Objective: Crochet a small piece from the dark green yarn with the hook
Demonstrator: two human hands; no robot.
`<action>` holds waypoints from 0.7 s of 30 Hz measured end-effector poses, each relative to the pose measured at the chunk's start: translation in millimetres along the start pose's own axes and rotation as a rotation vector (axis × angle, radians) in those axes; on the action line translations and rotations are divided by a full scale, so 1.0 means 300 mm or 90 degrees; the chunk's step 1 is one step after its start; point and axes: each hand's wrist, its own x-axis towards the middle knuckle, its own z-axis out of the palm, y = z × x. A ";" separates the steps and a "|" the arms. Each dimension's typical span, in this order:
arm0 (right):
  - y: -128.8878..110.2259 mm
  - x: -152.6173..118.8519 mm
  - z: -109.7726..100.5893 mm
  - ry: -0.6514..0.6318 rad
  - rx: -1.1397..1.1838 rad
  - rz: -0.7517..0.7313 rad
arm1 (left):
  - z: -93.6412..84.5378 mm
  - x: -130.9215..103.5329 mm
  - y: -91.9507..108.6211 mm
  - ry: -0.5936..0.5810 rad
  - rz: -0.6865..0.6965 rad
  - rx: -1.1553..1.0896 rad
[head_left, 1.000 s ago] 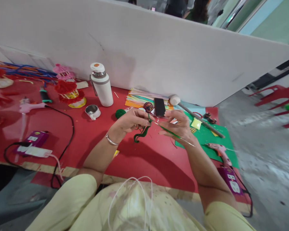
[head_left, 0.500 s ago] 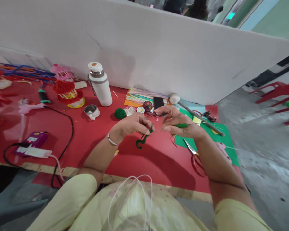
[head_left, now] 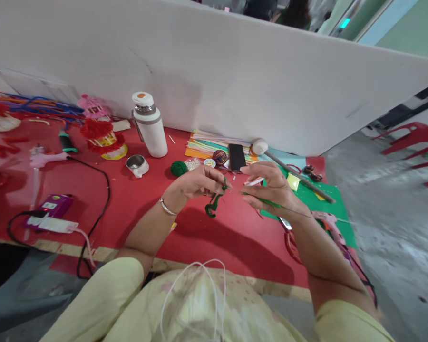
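Dark-green crocheted yarn strip is hanging below my left hand, its lower end curling, above the red-topped desk. Left grip is pinching its upper end between thumb and fingers. A silver metal bangle is circling that wrist.

Right hand is facing it, just beside; its grip is closing on a thin metal crochet hook with a green handle. Thumb and fingers are holding the handle; the thin shaft is running back past my wrist. Can't tell whether the front tip is touching yarn.

Behind my left hand, a round dark-green yarn ball is sitting beside small white beads. A round white label with a yellow middle is lying next to those, then a small multicoloured striped ball and a black rectangular phone. Pastel fuzzy stems are lying behind.

White cylindrical flask is standing near the partition, a white cup with a metal lining sitting in front of it. Red-handled scissors are lying partly hidden under my right forearm. Pink glue gun is resting farther right, on a flat green sheet.
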 end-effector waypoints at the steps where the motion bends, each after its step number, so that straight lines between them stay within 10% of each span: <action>1: 0.004 -0.005 0.001 0.000 0.004 0.003 | 0.003 0.000 -0.002 0.002 0.002 -0.001; 21: -0.032 0.032 -0.036 -0.003 -0.052 -0.065 | 0.014 0.004 -0.009 -0.011 0.091 0.184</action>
